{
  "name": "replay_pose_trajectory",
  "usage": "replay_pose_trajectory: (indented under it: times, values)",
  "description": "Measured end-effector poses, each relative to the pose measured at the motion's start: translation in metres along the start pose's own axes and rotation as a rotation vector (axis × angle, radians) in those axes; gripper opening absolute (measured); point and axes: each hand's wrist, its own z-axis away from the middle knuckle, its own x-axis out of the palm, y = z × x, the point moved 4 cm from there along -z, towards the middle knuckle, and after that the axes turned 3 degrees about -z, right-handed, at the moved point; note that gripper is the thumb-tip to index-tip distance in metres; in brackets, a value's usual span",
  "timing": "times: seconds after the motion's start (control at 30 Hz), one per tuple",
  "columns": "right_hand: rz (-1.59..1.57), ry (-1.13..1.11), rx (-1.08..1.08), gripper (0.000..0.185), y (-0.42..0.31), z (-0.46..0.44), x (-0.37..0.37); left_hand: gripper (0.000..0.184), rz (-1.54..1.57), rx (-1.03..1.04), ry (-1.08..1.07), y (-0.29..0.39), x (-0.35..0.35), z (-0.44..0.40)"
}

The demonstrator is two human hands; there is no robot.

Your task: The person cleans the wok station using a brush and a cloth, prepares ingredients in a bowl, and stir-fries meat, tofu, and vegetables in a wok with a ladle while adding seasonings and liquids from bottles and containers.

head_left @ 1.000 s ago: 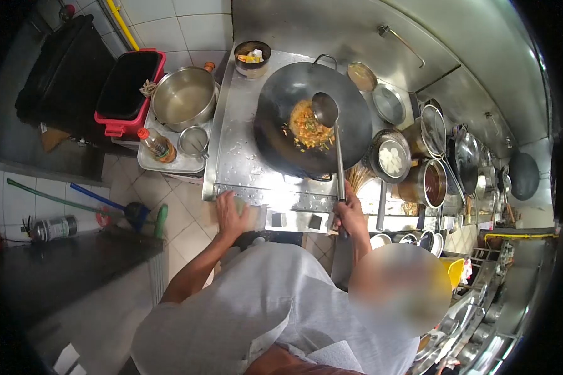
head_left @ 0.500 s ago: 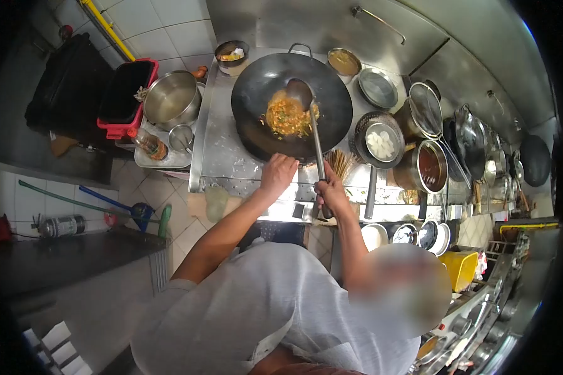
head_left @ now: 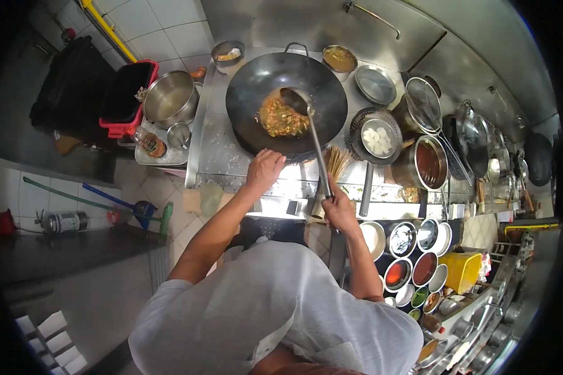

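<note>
A large black wok (head_left: 244, 109) sits on the stove, holding a heap of chopped, orange-brown food (head_left: 281, 119). At its near rim, my left hand (head_left: 267, 167) is closed around the edge; the exact grip is partly hidden. My right hand (head_left: 339, 211) is wrapped round the handle of a long ladle (head_left: 316, 140). The ladle's bowl rests in the wok, at the upper right part of the food. Close to the ladle shaft, a bamboo wok brush (head_left: 336, 164) lies beside the wok.
Right of the wok stand a perforated strainer with white pieces (head_left: 376, 141), a pot of dark red sauce (head_left: 430, 162) and a metal bowl (head_left: 376, 85). A steel pot (head_left: 171, 100) and a bottle (head_left: 149, 142) are at left. Several seasoning containers (head_left: 398, 274) stand at lower right.
The ladle's bowl has shifted up and left over the food, while my right hand moved down and slightly right. The wok moved slightly left. Containers at lower right are now uncovered.
</note>
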Motion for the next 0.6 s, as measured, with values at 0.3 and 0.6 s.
replay_pose_trajectory:
  times: [0.3, 0.6]
  values:
    - [0.126, 0.201, -0.195, 0.075, 0.100, 0.006, 0.021, 0.019, 0.010, -0.022, -0.087, 0.001, 0.009, -0.008]
    - [-0.878, 0.581, 0.064, 0.079, 0.078, 0.181, 0.039, 0.020, -0.122, 0.174, -0.099, 0.004, 0.011, -0.015]
